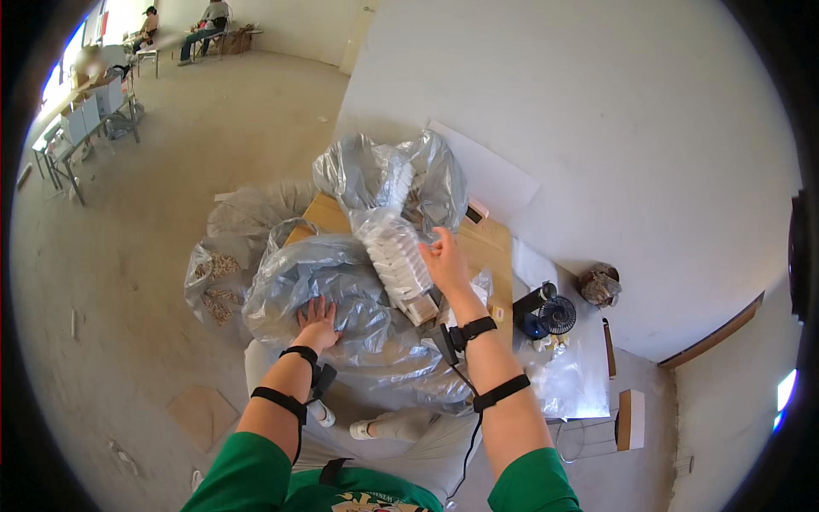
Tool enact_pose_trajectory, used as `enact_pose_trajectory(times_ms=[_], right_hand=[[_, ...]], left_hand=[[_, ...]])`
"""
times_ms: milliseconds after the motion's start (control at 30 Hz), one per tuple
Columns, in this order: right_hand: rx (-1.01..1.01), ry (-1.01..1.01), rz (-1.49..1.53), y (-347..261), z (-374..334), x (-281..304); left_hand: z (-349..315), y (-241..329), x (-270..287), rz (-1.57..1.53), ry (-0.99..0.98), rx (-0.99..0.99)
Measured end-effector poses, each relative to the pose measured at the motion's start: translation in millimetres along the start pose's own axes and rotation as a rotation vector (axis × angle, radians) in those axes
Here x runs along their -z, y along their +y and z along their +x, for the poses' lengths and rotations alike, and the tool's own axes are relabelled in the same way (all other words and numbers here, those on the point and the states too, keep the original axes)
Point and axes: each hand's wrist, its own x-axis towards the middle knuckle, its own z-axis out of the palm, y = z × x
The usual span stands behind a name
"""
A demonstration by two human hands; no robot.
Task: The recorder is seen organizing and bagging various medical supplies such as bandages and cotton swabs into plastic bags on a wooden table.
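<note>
My left hand (317, 324) lies with fingers spread on a big, crumpled grey plastic bag (294, 277) in front of me. To its right my right hand (447, 266) is raised, fingers apart and partly bent, with nothing visible in it. Just left of that hand runs a row of white, ribbed pieces in clear plastic (394, 256); whether the fingers touch it I cannot tell. At the row's near end sits a small pinkish-brown block (419, 309). Beyond it, a second grey plastic bag (345, 166) stands gaping, with more white pieces (396, 183) inside.
Cardboard (486, 252) covers the work surface. On the right are a small black fan (557, 315), a dark cylinder (533, 300) and a brown bag (600, 285). A clear bag of small tan pieces (223, 266) sits left. People (207, 30) sit far off, beside tables (72, 141).
</note>
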Motion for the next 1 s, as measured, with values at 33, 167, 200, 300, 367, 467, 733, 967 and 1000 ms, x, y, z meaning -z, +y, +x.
enact_pose_trajectory(times_ms=[33, 167, 200, 300, 367, 467, 733, 967, 1000], right_hand=[[0.067, -0.013, -0.048, -5, 1, -4], [0.077, -0.084, -0.066, -11, -7, -27], [0.083, -0.085, -0.068, 0, -10, -34], [0.130, -0.096, -0.056, 30, -21, -50], [0.058, -0.122, -0.091, 36, -21, -54], [0.020, -0.164, -0.090, 33, -15, -66], [0.290, -0.246, -0.177, -3, 54, -117], [0.335, -0.311, -0.283, -28, 113, -198], [0.349, -0.306, -0.265, -30, 116, -208]], left_hand=[[0, 1, 0, 0.004, -0.008, -0.008], [1, -4, -2, -0.016, -0.027, -0.033], [0, -2, 0, -0.028, -0.035, -0.042], [-4, -4, 3, -0.038, -0.043, -0.069], [0, -6, -3, -0.052, -0.017, -0.062], [0, -11, -10, -0.069, 0.014, -0.048], [-5, -8, -6, -0.077, 0.027, -0.054], [-5, -4, -1, -0.080, -0.006, -0.060], [-3, -6, -9, -0.068, 0.014, -0.056]])
